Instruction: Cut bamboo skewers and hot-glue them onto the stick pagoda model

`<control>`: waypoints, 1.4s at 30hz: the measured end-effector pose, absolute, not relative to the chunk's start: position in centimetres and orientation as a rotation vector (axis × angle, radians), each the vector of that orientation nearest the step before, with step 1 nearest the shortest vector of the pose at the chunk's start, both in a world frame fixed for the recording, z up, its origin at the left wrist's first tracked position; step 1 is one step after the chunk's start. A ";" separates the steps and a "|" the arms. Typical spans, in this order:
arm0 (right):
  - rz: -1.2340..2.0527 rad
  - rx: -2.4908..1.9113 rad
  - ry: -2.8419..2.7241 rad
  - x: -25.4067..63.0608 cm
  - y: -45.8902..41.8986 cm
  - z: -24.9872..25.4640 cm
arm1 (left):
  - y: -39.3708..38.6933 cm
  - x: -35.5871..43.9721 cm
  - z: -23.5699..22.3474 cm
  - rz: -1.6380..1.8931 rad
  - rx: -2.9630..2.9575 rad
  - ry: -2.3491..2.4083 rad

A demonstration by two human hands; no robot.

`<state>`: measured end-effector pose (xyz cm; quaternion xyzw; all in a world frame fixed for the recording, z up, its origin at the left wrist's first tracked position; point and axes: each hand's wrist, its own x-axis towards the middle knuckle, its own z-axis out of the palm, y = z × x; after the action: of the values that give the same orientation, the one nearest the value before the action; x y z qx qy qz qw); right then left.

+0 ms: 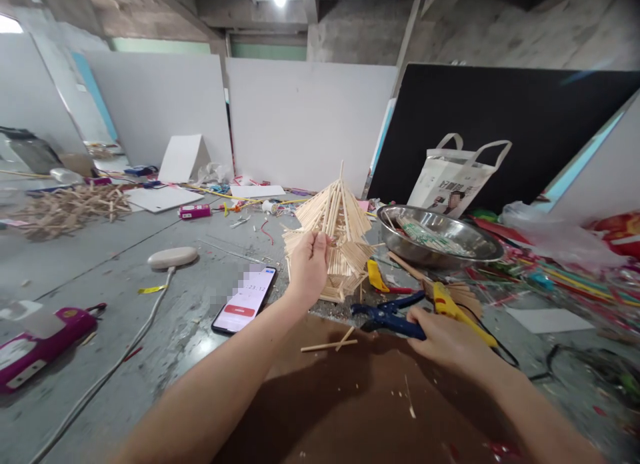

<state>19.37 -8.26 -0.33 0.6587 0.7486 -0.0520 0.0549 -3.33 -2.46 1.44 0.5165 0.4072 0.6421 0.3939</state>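
Observation:
A small tiered tower model [334,211] made of thin wooden sticks stands upright on the floor in front of me. My left hand [310,261] is closed at the front of its lower roof, thumb and fingers pinched together; whatever lies between them is too small to make out. Blue-handled pliers [387,315] lie low to the right of the model, jaws pointing left and handles apart. The fingers of my right hand [443,337] are closed round the near handle. Two loose wooden sticks [330,346] lie crossed on the brown board.
The brown board [345,397] lies before me. Close by are a phone [245,299], a yellow glue gun [453,307], a steel basin [445,241] and a white bag [450,181]. A stick pile [75,207] and a cable [120,364] are at left.

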 end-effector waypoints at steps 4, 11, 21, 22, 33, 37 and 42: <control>-0.183 2.217 2.301 19.8 -8.9 1.3 | -4.5 -3.6 1.7 1.556 1.385 0.969; -0.880 2.228 2.623 20.4 -9.8 2.5 | -9.3 -3.0 -2.9 1.378 1.514 1.202; -3.002 2.033 1.830 14.9 -10.5 -2.8 | -11.9 -1.9 -6.0 1.204 0.975 1.072; -3.092 2.014 1.767 14.6 -10.6 -3.1 | -12.1 -1.9 -6.2 1.207 0.924 1.067; -3.246 1.326 2.041 12.7 -12.1 -3.7 | -12.0 -2.2 -6.7 1.187 1.106 1.082; -2.481 1.875 2.563 13.8 -11.8 -3.0 | -11.5 -3.3 -6.6 1.228 1.376 1.222; -0.621 2.291 3.028 15.6 -10.0 -4.2 | -10.9 -4.4 -7.0 1.224 1.413 1.223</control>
<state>15.63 -10.04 -4.24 0.5588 0.7385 -0.1515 -0.3456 -4.42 -10.91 -6.98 0.5684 0.4919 0.4926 0.4385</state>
